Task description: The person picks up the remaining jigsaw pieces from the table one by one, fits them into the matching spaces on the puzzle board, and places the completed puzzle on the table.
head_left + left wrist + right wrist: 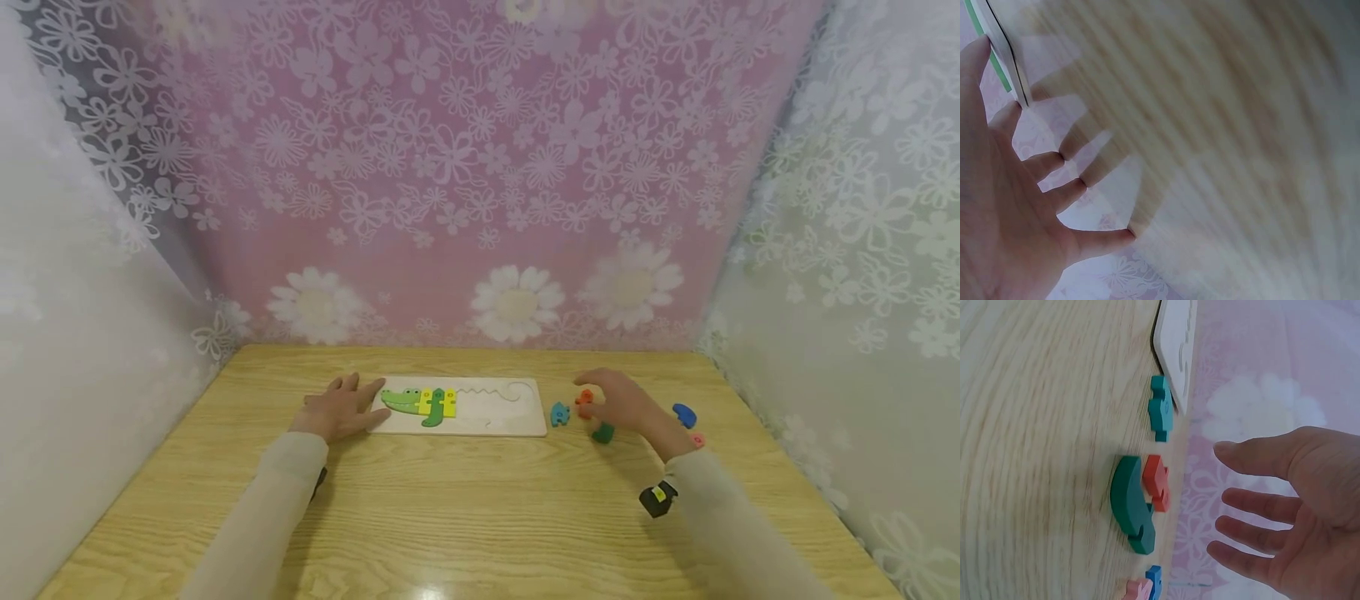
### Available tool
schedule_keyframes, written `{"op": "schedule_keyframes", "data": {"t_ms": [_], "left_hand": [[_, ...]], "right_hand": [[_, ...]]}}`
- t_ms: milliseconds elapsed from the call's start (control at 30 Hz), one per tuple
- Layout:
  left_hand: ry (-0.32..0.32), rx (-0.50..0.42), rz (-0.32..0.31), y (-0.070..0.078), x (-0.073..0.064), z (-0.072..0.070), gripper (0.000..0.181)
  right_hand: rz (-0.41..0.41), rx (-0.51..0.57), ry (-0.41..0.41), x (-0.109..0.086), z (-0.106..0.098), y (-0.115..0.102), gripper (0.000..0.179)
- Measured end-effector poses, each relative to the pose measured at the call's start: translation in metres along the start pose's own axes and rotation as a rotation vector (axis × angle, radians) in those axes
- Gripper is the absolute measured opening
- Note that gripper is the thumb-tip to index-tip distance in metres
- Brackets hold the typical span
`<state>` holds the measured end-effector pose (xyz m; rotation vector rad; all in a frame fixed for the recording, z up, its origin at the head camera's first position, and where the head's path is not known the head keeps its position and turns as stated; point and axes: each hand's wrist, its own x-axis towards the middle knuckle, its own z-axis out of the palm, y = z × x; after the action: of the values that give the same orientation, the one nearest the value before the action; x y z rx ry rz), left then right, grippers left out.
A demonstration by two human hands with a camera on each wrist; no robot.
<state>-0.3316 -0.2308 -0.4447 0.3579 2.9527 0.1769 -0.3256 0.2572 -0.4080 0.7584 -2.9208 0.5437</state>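
Observation:
A pale wooden puzzle board [491, 417] lies flat, its right part a bare recess with a curled tail outline. In its left part sit a green crocodile head [401, 402], two yellow pieces [450, 403] and a green leg piece [434, 410] between them. My left hand [333, 410] rests at the board's left end, fingers spread, thumb and index finger at its edge. Above the loose pieces hovers my right hand [621, 402], fingers apart and holding nothing. Under or beside it are a teal piece [1160, 408], a red-orange piece [1156, 481] and a curved dark green piece [1129, 500].
Farther right on the wooden table [450, 517] lie a blue piece [684, 415] and a pink piece [698, 439], close to the right forearm. Flower-patterned cloth [450, 167] stands behind the table and along both sides.

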Motion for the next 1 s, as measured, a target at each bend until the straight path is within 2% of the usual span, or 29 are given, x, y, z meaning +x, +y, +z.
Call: {"op": "schedule_keyframes", "data": {"t_ms": [200,500,667,867,1000], "left_hand": [[-0.002,-0.008,0.003,0.001,-0.001,0.000,0.082],[0.000,-0.005,0.004,-0.001,0.000,0.001,0.083],[-0.001,-0.004,0.003,-0.002,0.000,0.000,0.083],[0.002,0.001,-0.003,0.000,-0.001,0.000,0.082],[0.001,-0.004,-0.008,0.001,-0.001,0.000,0.082]], "right_hand": [[0.035,0.003,-0.035,-0.001,-0.001,0.015,0.046],[0.039,-0.003,-0.079,-0.003,-0.005,0.029,0.047],[0.032,0.017,-0.088,-0.001,0.000,0.038,0.045],[-0.014,-0.019,-0.084,0.002,0.010,0.043,0.046],[-0.003,0.013,-0.105,0.005,0.013,0.044,0.047]]}}
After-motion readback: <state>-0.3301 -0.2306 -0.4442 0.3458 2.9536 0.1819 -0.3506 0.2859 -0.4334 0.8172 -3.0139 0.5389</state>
